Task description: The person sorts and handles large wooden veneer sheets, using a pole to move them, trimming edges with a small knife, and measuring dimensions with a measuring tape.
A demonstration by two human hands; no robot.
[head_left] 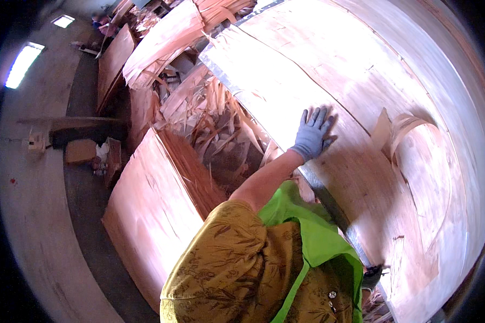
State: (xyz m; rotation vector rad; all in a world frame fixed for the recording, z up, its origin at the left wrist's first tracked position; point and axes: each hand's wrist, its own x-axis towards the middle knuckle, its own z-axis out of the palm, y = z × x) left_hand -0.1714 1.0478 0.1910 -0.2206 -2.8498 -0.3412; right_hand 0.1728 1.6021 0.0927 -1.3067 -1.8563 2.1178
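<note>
My left hand [311, 133], in a pale grey glove, lies flat with its fingers spread on a broad sheet of wood veneer [328, 161]. The sheet covers a long table, and a dark crack runs along it just beyond my fingertips. Farther right, a curled strip of veneer [409, 129] rises from the surface. My right hand [372, 277], in a dark glove, shows only in part at the table's near edge, low in the view. Its fingers are mostly hidden, so their hold cannot be made out. A small splintered piece [397, 253] lies near it.
A thick stack of veneer sheets [153, 199] stands at my left. Torn veneer scraps [226, 134] heap between it and the metal table edge [328, 199]. More sheets [167, 40] lie at the back. Far off, a person [105, 26] is near a leaning board [115, 67].
</note>
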